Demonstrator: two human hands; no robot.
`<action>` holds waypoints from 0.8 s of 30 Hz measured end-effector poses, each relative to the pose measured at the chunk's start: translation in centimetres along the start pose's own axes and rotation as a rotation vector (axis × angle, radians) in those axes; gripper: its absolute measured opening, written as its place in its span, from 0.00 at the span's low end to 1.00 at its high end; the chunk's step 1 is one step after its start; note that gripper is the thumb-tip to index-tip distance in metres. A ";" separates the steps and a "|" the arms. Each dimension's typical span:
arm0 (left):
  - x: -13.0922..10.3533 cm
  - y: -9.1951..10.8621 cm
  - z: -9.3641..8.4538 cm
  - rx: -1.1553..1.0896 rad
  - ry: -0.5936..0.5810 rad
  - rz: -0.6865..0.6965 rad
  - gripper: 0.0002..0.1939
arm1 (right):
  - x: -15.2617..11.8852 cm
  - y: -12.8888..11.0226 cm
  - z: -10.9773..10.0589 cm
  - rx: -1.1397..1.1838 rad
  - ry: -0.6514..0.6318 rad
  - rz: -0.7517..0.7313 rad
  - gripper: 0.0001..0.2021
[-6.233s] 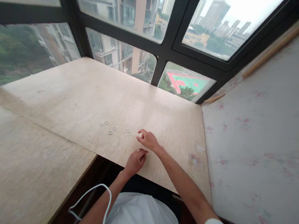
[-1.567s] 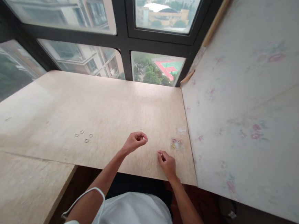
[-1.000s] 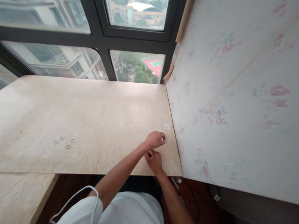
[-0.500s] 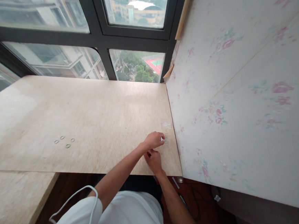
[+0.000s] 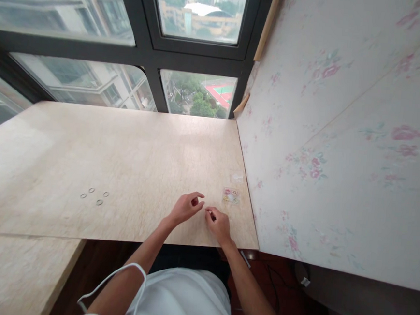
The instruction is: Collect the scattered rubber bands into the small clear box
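I am bringing my left hand (image 5: 186, 207) and right hand (image 5: 218, 223) close over the desk (image 5: 130, 156). Both grips are pinching; I cannot tell on what. The bag (image 5: 230, 195) is lying just past them. The rings (image 5: 94, 196) are waiting far left; picking them needs a careful pinch.

Bare desk (image 5: 141, 152) leftward; floral wall (image 5: 323, 152) blocks the right.

Rings (image 5: 94, 196) lie left on the table (image 5: 123, 150); packet (image 5: 230, 196) right.
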State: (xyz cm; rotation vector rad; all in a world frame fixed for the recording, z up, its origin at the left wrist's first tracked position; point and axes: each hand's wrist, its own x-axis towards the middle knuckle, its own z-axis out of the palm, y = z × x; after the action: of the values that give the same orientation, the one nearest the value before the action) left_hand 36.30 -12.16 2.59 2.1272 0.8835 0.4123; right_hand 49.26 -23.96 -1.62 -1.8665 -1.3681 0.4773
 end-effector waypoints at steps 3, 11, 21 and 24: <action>-3.5 -3.4 -2.5 0.084 0.148 -0.047 0.11 | -0.1 -0.2 -0.1 0.044 0.006 0.008 0.14; -11.2 -9.4 -6.8 0.297 0.536 -0.156 0.13 | 1.0 -1.2 0.7 0.138 -0.093 0.153 0.15; -14.0 -11.5 -6.7 0.265 0.643 -0.145 0.11 | 9.0 -13.0 9.9 0.155 -0.482 -0.145 0.19; -14.3 -11.6 -6.8 0.200 0.637 -0.134 0.12 | 11.4 -17.9 14.4 -0.146 -0.610 -0.407 0.19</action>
State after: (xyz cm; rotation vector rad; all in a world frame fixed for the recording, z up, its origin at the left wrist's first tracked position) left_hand 17.27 -13.35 -1.95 2.1205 1.4644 0.9985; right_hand 32.06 -5.83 4.15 -1.5421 -2.1785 0.7861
